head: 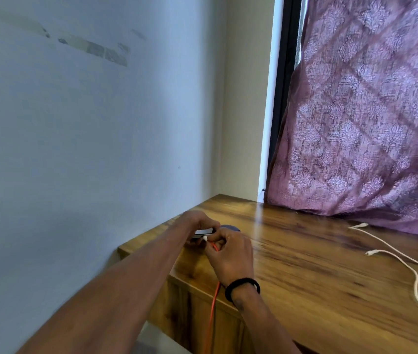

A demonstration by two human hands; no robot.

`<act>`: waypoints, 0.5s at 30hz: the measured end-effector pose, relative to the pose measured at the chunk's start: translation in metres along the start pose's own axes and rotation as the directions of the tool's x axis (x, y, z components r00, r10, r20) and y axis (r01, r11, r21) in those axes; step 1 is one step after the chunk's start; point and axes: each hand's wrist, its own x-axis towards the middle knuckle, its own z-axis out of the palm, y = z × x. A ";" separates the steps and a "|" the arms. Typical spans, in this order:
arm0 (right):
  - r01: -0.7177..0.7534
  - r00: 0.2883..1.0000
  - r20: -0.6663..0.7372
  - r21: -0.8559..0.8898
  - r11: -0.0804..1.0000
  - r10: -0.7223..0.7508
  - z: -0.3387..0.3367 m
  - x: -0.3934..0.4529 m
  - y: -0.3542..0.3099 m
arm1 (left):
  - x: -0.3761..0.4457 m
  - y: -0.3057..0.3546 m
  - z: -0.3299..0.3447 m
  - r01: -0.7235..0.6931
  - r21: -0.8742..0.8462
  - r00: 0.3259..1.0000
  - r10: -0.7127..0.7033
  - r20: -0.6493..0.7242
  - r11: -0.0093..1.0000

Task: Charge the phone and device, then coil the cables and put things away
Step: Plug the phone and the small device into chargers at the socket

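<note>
Mostly, I read this as the plugging-in step, all of it near the wooden desk's (305,251) wall-side corner.
Left hand: my left hand (197,223) was curled round the phone (204,231), holding it at that corner.
Right hand: my right hand (228,254) pinched the white plug of the red cable (213,302) right at the phone's end; the 2 hands were touching.
Cable run: the red lead dropped over the desk's front edge, below the hands.
Doing it well: I judged the plug should go in straight, phone braced, no twisting.
Device: a dark round thing (231,228) sat just behind the hands; I could not tell what it was.
White cables: 2 loose leads (394,254) lay well apart toward the curtain (368,111).
Containers: none showed on the desk.
</note>
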 end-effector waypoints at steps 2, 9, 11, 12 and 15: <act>0.001 1.000 -0.004 -0.014 1.000 -0.001 0.000 0.000 -0.001 | 0.004 -0.001 0.002 -0.009 -0.035 1.000 0.009 -0.018 0.999; 0.016 1.000 -0.005 -0.074 0.997 -0.017 0.002 -0.001 -0.003 | 0.014 -0.005 0.006 -0.041 -0.037 0.996 0.038 -0.085 0.998; 0.015 1.000 0.001 -0.097 0.995 -0.015 0.001 -0.001 -0.004 | 0.016 -0.004 0.006 -0.026 -0.045 0.998 0.023 -0.058 0.999; 0.013 1.000 0.002 -0.104 0.994 -0.013 0.000 -0.001 -0.004 | 0.013 -0.002 0.005 -0.015 -0.046 0.999 0.013 -0.046 0.999; 0.012 1.000 -0.003 -0.132 0.991 -0.012 -0.001 -0.002 -0.005 | 0.009 -0.004 0.004 -0.020 -0.064 0.999 0.017 -0.045 0.998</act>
